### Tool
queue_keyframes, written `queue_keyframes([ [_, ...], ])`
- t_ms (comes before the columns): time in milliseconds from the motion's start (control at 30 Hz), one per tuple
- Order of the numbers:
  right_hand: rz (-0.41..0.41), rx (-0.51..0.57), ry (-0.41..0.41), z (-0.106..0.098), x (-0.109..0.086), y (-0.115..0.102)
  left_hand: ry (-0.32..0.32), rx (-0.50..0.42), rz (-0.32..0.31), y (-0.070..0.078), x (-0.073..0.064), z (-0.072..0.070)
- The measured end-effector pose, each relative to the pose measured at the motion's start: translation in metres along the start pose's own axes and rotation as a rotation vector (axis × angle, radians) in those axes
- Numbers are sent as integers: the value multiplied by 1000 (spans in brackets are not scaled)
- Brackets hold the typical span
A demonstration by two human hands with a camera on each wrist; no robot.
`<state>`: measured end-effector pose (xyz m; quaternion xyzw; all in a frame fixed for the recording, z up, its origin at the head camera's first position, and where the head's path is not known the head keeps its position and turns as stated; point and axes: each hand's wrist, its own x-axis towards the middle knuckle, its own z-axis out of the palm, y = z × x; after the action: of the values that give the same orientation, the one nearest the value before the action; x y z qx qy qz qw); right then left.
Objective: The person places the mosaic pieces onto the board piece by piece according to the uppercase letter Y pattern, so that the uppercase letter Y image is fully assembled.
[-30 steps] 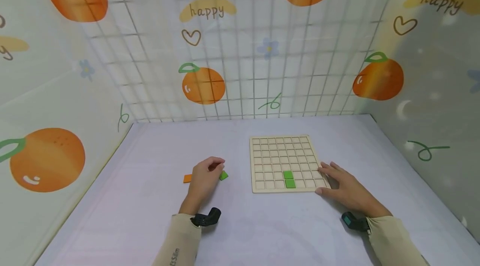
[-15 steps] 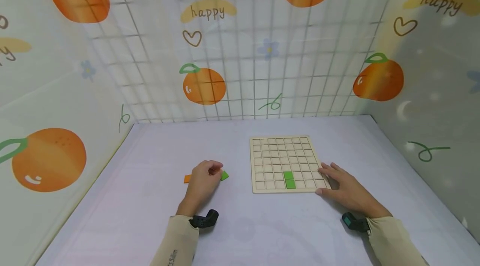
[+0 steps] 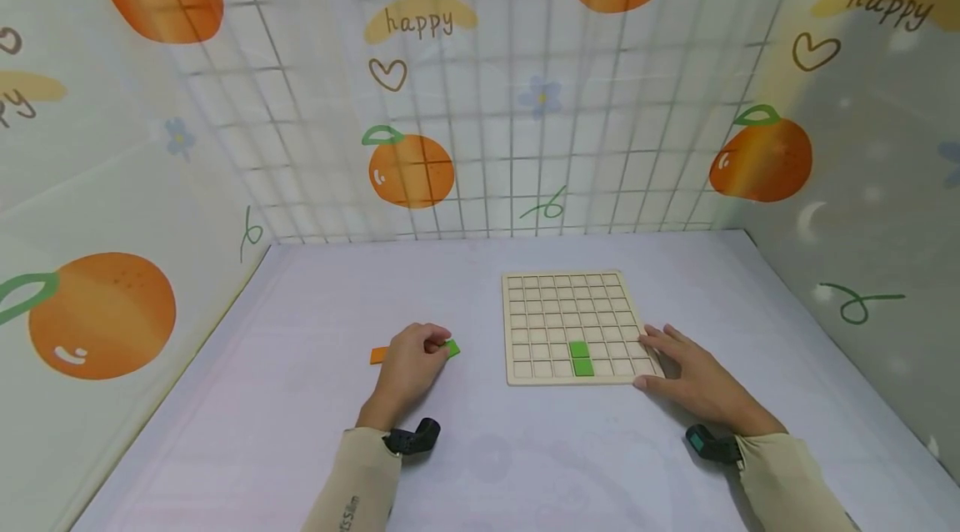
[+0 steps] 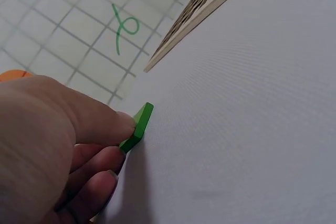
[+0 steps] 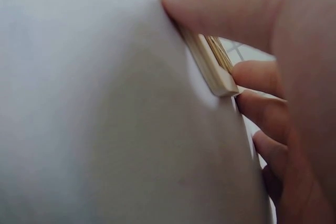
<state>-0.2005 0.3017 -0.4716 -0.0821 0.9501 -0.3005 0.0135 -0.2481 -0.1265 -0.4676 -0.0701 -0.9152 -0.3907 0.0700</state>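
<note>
- The left hand (image 3: 408, 361) has its grip closed to a narrow pinch on a green piece (image 4: 143, 125), with the thumb pressed against it and the other fingers curled in close.
- That green piece is at the left part of the bench (image 3: 480, 449), well apart from the grid board (image 3: 555, 319). In the left wrist view it is tilted; I cannot tell whether its lower edge touches the bench.
- The right hand (image 3: 693, 373) has a wide, loose grip at the board's near right corner: thumb against the near edge, fingertips along the right side, the fingers parted rather than wrapped around.
- The green piece looks light, stiff and fairly smooth, so it may slip a little but hardly seems fragile. Opposite side edges are likely the surest place to pinch it.
- The board looks rigid and wooden, probably light enough to skid; its raised rim seems the right place to hold or steady it.
- Counted: one board; one green piece in the pinch; two green squares (image 3: 581, 358) on the board, one behind the other, though I cannot tell whether they are one piece or two; one visible orange piece (image 3: 378, 355), partly hidden by the left hand.
- Two dark wrist devices (image 3: 414, 437), one per arm.
</note>
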Motion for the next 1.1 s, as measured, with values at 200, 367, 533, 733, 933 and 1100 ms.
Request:
queue_keyframes([
  [200,4,-1,0,-2,1,-2,-5,-3,-6,2,0,-1],
  [367,2,-8,0,-2,1,-2,-23,-8,-13,3,-1,-2],
  [533,-4,2,0,-2,0,-1,-52,19,20,2,-1,-3],
  [733,-13,17,6,1,0,1,-79,65,60,0,-1,-5],
  [933,-7,8,15,3,-1,1,-78,97,85,0,-2,-5],
  [1100,0,11,19,3,-2,-1,-65,139,114,0,-2,-4],
])
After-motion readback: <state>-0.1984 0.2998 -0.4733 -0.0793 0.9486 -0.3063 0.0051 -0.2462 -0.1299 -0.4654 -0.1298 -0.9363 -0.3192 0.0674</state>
